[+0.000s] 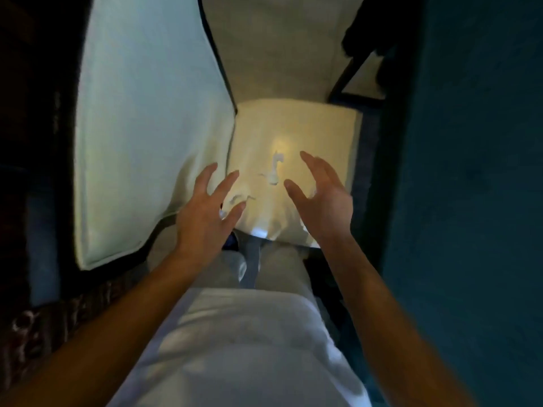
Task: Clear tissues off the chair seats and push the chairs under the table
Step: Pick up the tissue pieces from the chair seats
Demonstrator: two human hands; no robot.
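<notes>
Tissues (274, 168) lie crumpled mid-seat on your cream chair seat (323, 127). Your left hand (205, 212) and right hand (326, 198) hover above its near edge, each grip spread apart, holding nothing.

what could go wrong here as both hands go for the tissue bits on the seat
1. The tissue pieces are small, torn and pale against the cream chair seat, so in this dim light one may be missed.
2. The scrap by the left hand lies close to the seat's front edge and might get brushed off onto the floor.
3. The right hand and the left are both open and spread, so light scraps could slip between the fingers.
</notes>
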